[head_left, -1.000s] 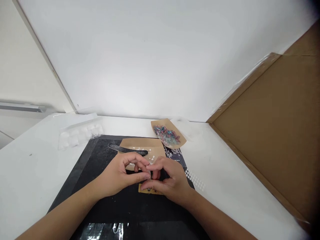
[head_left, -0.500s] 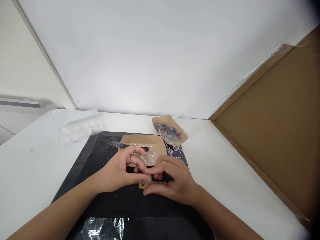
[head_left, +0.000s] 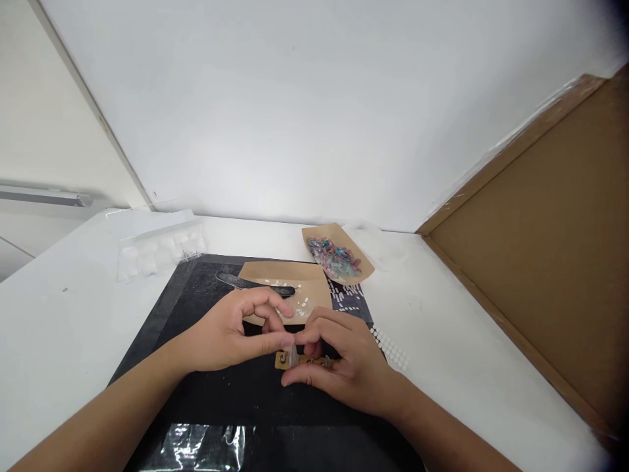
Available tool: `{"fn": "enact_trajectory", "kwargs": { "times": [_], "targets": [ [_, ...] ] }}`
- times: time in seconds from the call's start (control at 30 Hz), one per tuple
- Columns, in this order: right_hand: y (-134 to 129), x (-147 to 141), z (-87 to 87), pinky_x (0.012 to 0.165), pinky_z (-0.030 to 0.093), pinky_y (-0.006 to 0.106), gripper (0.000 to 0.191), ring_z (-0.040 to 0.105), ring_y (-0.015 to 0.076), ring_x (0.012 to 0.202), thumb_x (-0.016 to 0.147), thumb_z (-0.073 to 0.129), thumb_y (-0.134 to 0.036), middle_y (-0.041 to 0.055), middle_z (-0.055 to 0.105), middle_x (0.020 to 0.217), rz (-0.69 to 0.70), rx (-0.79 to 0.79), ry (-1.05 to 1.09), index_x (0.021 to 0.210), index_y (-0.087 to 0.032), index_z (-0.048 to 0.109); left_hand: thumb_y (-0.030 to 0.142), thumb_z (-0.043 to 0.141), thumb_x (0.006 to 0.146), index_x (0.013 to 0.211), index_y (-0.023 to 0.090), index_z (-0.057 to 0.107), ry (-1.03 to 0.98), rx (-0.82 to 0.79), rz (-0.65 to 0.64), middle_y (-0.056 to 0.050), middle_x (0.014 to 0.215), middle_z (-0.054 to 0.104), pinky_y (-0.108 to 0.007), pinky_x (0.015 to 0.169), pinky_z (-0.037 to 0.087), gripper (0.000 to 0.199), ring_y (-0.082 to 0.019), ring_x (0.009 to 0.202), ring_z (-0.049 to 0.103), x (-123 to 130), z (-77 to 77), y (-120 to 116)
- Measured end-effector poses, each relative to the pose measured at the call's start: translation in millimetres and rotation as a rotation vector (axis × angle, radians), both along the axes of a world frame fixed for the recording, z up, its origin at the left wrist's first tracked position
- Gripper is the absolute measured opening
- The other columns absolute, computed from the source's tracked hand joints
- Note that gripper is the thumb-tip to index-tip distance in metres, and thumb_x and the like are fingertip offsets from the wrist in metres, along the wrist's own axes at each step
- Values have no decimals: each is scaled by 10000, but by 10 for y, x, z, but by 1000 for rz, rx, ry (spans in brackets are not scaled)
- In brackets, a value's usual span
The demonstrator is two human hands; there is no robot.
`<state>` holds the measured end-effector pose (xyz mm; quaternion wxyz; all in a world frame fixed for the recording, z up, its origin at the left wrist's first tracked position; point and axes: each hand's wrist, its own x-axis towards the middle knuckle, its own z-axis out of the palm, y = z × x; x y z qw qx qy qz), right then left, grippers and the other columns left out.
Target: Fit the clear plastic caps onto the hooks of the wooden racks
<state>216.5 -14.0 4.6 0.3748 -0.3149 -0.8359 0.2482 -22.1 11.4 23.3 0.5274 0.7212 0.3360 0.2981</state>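
My left hand [head_left: 240, 333] pinches the top of a clear, tapered piece like a false nail tip [head_left: 292, 356] between thumb and forefinger. This piece stands upright over a small tan strip [head_left: 279, 362] with round metal studs on it. My right hand [head_left: 344, 351] curls around the strip from the right, thumb along its near side and forefinger touching near the clear piece's top. Another small clear bit [head_left: 327, 360] sits on the strip beside the right palm. The right fingers partly hide the strip. Beneath both hands lies a black mat [head_left: 236, 400].
Behind my hands, a brown paper tray [head_left: 258, 270] holds small white pieces, with a black nail file [head_left: 255, 286] across it. Another paper tray [head_left: 363, 257] holds colourful glossy pieces. White tabs [head_left: 390, 347] lie right; a clear plastic case [head_left: 160, 249] lies left. Cardboard [head_left: 531, 242] stands right.
My left fingertips have shifted slightly up, uncovering the clear piece and more of the studded strip. My right hand has barely moved. The view has shifted a little.
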Motion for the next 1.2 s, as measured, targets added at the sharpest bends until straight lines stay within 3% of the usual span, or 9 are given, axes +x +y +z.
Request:
{"fn": "enact_trajectory", "kwargs": {
  "times": [0.03, 0.13, 0.2, 0.4, 0.6, 1.2],
  "targets": [
    [0, -5, -18, 606, 482, 258, 328, 585, 128, 640, 844, 846, -504, -10, 647, 765, -3, -14, -6, 989, -232, 733, 329, 725, 957, 1005, 178, 711, 40, 76, 41, -24, 818, 806, -285, 777, 540, 158, -157, 753, 734, -10, 16, 11],
    [-6, -28, -78, 602, 469, 254, 381, 577, 121, 631, 819, 852, -545, -15, 654, 778, -31, -33, -51, 991, -227, 734, 360, 623, 1023, 753, 197, 753, 150, 305, 247, -1, 732, 783, -258, 717, 505, 342, -135, 684, 693, -33, 23, 49],
    [-14, -48, -112, 594, 444, 252, 390, 576, 120, 633, 813, 851, -560, -21, 653, 764, -71, -33, -98, 967, -221, 734, 357, 617, 1024, 700, 213, 747, 198, 422, 352, 15, 701, 768, -263, 722, 485, 377, -137, 689, 675, -39, -5, 73],
    [-23, -72, -162, 612, 425, 260, 377, 615, 136, 682, 826, 844, -558, -17, 661, 766, -87, -44, -187, 936, -216, 729, 217, 621, 946, 652, 188, 594, 236, 733, 383, 81, 516, 529, -323, 773, 437, 297, -82, 493, 425, -29, -105, 97],
    [-11, -61, -178, 622, 431, 261, 412, 630, 144, 706, 786, 862, -586, -14, 660, 790, -95, -50, -208, 936, -223, 737, 175, 610, 911, 649, 192, 515, 214, 762, 401, 93, 526, 446, -320, 757, 426, 279, -80, 504, 356, -35, -118, 93],
    [-18, -74, -207, 629, 416, 278, 421, 632, 145, 690, 754, 897, -558, -31, 650, 782, -102, -58, -272, 937, -221, 724, 152, 596, 918, 639, 192, 473, 297, 842, 307, 87, 535, 473, -364, 851, 435, 308, -86, 527, 429, 11, -173, 73]
  ]
}}
